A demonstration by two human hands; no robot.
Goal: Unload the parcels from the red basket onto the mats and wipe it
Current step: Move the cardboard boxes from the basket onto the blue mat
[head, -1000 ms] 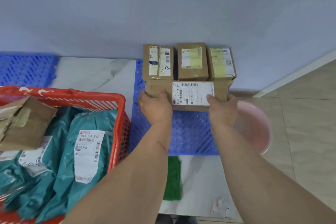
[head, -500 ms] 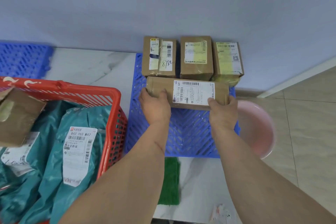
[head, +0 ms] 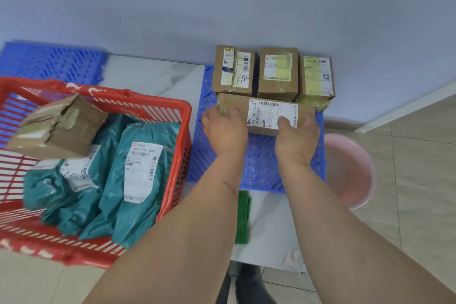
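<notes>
Both hands, left (head: 225,128) and right (head: 296,139), are gripping the long box (head: 237,112), which is now lying snug against the three boxes (head: 277,74) on the mat (head: 259,163); in the last second it has been nudged backward. The basket (head: 177,145) is still holding parcels.

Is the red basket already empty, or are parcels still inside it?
Not empty. The red basket holds several teal mailer bags and one brown cardboard box on top.

Soft, even indoor light, faint shadows, motion blur on the red basket (head: 148,103), wide-angle bending at edges.
</notes>
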